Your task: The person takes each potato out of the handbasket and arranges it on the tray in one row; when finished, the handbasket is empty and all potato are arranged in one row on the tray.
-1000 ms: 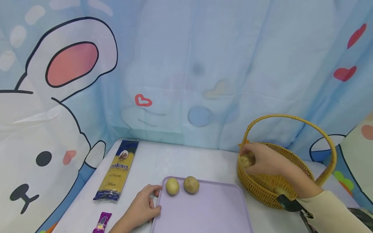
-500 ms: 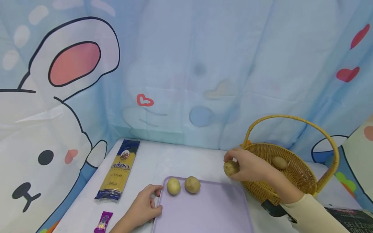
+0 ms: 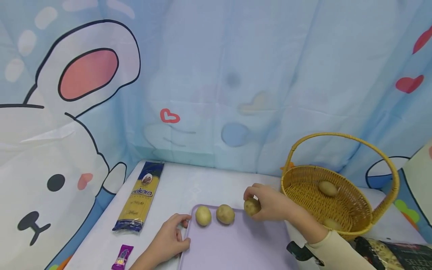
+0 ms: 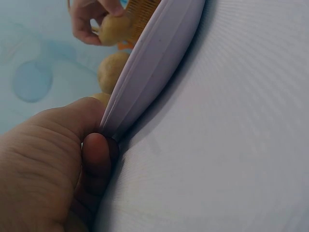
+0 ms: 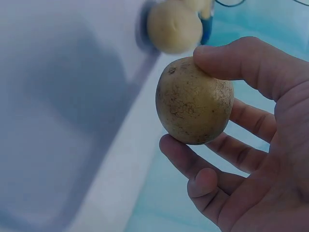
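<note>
My right hand pinches a brown potato between thumb and fingers, over the far edge of the lilac tray. Two more potatoes sit side by side in the tray's far left corner: a paler one and a browner one. At the tray's left edge is my left hand, and its thumb and fingers grip the rim. The wicker basket stands to the right with a potato at its far side and another near its front wall.
A yellow and blue pasta packet lies on the left of the white table, with a small purple wrapped sweet in front of it. A dark pasta bag lies right of the tray. A printed curtain hangs behind.
My right hand has lifted a potato out of the basket and carried it left to above the tray's far edge. The left hand has stayed at the tray's rim.
</note>
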A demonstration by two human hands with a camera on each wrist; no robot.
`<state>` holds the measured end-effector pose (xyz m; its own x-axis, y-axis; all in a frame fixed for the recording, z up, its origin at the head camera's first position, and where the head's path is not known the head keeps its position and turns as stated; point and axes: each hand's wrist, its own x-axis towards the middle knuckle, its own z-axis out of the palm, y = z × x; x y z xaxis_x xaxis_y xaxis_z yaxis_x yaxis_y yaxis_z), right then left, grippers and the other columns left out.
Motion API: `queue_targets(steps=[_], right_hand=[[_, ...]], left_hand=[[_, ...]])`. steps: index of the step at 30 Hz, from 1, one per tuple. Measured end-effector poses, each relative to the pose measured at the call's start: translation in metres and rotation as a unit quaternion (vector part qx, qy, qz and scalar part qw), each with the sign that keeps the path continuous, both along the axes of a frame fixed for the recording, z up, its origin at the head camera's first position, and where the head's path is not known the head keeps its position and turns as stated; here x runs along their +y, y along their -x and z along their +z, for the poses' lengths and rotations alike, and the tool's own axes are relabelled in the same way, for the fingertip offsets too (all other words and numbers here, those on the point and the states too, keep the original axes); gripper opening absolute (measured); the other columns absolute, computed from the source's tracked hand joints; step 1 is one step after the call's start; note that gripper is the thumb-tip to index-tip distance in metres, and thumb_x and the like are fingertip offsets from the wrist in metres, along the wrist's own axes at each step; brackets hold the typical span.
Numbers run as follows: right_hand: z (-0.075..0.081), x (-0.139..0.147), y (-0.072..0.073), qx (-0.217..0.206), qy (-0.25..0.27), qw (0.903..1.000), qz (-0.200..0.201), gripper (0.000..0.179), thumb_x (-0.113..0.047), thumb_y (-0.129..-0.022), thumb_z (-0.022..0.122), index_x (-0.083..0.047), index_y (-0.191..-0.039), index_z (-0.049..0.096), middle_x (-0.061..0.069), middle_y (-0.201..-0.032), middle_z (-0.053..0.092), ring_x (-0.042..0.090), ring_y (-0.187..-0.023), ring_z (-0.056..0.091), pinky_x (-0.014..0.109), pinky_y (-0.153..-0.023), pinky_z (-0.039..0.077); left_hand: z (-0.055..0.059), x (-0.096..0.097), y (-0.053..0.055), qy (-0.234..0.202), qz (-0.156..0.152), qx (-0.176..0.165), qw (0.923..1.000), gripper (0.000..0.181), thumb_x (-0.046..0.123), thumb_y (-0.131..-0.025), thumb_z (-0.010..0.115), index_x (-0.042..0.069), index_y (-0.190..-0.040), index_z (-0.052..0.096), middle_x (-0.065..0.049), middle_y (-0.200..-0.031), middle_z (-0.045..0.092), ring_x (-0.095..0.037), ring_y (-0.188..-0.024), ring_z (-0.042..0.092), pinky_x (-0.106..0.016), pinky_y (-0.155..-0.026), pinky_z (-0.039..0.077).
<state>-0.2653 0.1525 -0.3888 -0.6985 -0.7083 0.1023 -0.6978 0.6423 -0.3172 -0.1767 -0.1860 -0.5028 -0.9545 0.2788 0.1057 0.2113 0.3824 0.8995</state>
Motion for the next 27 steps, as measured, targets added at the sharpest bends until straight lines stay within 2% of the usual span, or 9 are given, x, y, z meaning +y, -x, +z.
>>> queue_targets(steps=[4,15,20,27], right_hand=[[-0.012,-0.010,-0.001,-0.022,-0.006,0.9997,-0.003,0.040,-0.015,-0.066,0.080,-0.023,-0.100,0.060,-0.009,-0.097,0.054,0.012,-0.083,0.051,0.027,-0.068,0.046],[-0.033,-0.021,0.000,-0.039,-0.041,0.9977,-0.037,0.042,-0.022,-0.064,0.082,-0.025,-0.100,0.061,-0.010,-0.096,0.053,0.011,-0.081,0.051,0.029,-0.067,0.047],[-0.034,-0.022,0.000,-0.045,-0.049,0.9968,-0.043,0.046,-0.022,-0.063,0.083,-0.024,-0.104,0.060,-0.010,-0.099,0.052,0.012,-0.081,0.051,0.032,-0.067,0.048],[-0.030,-0.022,-0.004,-0.063,-0.063,0.9954,-0.036,0.060,-0.024,-0.064,0.085,-0.019,-0.118,0.061,-0.006,-0.108,0.053,0.014,-0.093,0.054,0.038,-0.078,0.050]], left_hand=[[-0.001,0.000,0.001,-0.002,-0.002,0.002,1.0000,0.061,0.003,-0.076,0.074,0.006,-0.133,0.051,-0.006,-0.109,0.050,-0.011,-0.051,0.055,-0.030,-0.039,0.051],[0.000,0.001,0.001,-0.002,-0.003,-0.011,0.9999,0.061,0.004,-0.077,0.074,0.006,-0.133,0.051,-0.006,-0.109,0.050,-0.011,-0.052,0.055,-0.029,-0.040,0.052],[0.001,0.001,0.001,0.003,-0.005,-0.002,1.0000,0.061,0.003,-0.077,0.074,0.005,-0.133,0.051,-0.006,-0.109,0.050,-0.010,-0.051,0.055,-0.029,-0.039,0.052],[0.001,-0.001,0.001,0.006,-0.004,0.004,1.0000,0.062,0.002,-0.076,0.073,0.004,-0.133,0.051,-0.006,-0.108,0.050,-0.011,-0.050,0.055,-0.029,-0.038,0.050]])
